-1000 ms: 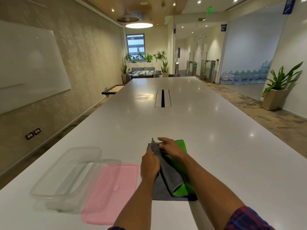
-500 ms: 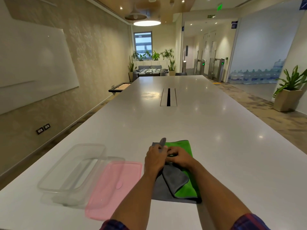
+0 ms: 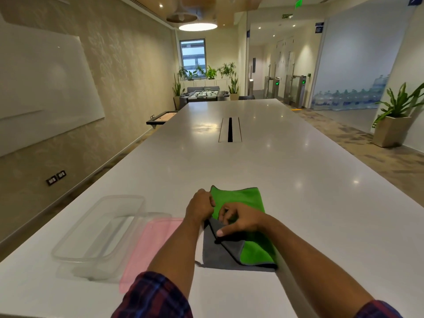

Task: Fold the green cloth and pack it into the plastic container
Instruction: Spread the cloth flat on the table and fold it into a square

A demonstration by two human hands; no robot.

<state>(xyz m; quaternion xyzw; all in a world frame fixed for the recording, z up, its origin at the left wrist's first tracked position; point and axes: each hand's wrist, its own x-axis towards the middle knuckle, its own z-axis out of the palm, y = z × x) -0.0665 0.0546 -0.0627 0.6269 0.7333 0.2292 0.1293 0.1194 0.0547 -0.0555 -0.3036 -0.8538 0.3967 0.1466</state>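
Note:
The green cloth, grey on its underside, lies partly folded on the white table in front of me. My left hand grips the cloth's left edge near the far corner. My right hand pinches a fold in the middle of the cloth, where the grey side shows. The clear plastic container stands open to the left of the cloth, apart from it. Its pink lid lies flat between the container and my left forearm, partly under the container's rim.
A cable slot sits in the table's middle, farther away. The table's left edge runs close past the container. A potted plant stands on the floor to the right.
The grey flap that stood up has been laid over, so more green shows at the far end. My right hand moved nearer, onto the cloth's middle.

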